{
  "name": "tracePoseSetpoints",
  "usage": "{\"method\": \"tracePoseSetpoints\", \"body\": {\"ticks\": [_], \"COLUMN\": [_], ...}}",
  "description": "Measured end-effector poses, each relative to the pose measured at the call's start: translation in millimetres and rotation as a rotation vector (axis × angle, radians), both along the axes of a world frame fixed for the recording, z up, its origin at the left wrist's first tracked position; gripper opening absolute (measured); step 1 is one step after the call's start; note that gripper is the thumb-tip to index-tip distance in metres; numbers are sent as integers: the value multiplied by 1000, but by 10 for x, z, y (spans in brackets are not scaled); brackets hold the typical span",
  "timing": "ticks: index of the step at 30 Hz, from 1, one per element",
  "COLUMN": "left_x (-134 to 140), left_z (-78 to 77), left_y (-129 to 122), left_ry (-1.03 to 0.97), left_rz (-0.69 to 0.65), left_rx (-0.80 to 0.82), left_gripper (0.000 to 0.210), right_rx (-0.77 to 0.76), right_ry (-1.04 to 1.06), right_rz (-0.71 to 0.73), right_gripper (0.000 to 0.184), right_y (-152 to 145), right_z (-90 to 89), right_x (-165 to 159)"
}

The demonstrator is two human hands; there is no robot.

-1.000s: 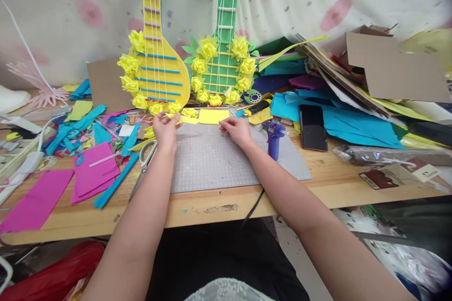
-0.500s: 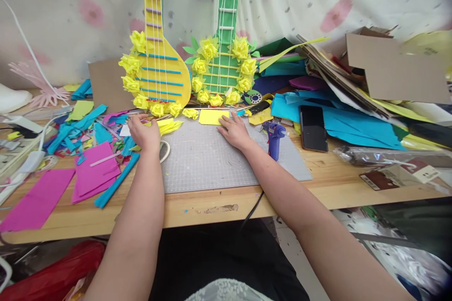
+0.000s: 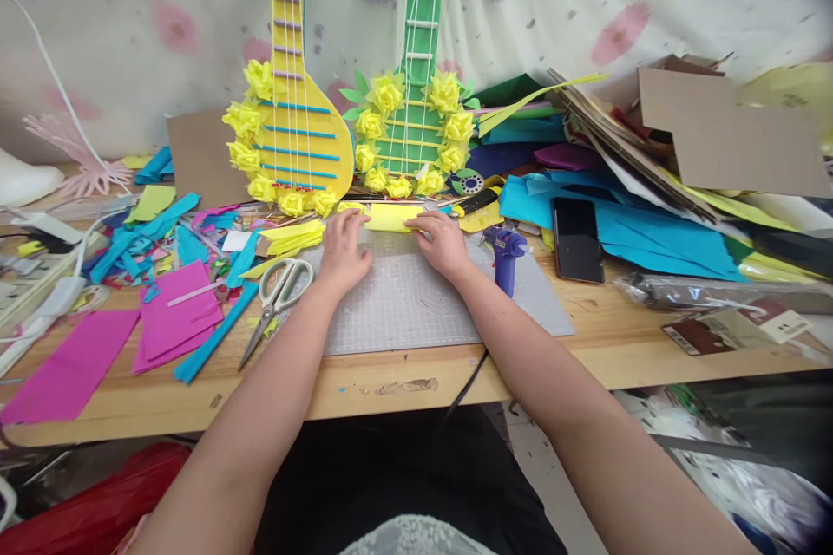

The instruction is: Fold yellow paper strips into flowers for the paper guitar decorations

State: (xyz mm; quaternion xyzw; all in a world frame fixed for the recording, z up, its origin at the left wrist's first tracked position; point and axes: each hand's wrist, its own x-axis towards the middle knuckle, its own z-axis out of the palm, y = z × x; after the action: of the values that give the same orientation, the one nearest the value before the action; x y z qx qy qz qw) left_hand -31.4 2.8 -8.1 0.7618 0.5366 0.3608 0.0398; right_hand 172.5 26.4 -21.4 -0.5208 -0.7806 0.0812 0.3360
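Paper [image 3: 390, 218] is apparently being positioned between left hand [image 3: 344, 251] and right hand [image 3: 445, 246] at the far edge of the cutting mat [image 3: 403, 308]; whether pinched cannot be told. Alignment seems called for next.

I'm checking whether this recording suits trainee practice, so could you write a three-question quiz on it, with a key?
1. Which lies beside the left forearm?
A) black rectangular phone
B) grey-bladed metal scissors with pale handles
C) purple plastic glue gun

2. True or false: the yellow rectangular paper piece is between the left hand and the right hand.

3. Fill in: the ruffled flowers around the green guitar-shaped craft are ____ in colour.

Key: 1. B; 2. true; 3. yellow
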Motion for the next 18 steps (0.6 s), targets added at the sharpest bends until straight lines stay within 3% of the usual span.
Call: {"method": "tracePoseSetpoints", "body": {"ticks": [7, 11, 18], "left_x": [19, -39, -103], "left_z": [-78, -53, -99], "left_y": [32, 61, 87], "left_ry": [-6, -60, -172], "left_rz": [-107, -99, 43], "left_rx": [-140, -205, -274], "left_gripper": [51, 38, 23], "right_rx": [-81, -202, -290], "right_ry": [-37, -76, 35], "right_rz": [190, 164, 59], "right_gripper": [18, 18, 29], "right_y": [-30, -74, -91], "right_z": [17, 37, 16], "right_x": [33, -2, -62]}}
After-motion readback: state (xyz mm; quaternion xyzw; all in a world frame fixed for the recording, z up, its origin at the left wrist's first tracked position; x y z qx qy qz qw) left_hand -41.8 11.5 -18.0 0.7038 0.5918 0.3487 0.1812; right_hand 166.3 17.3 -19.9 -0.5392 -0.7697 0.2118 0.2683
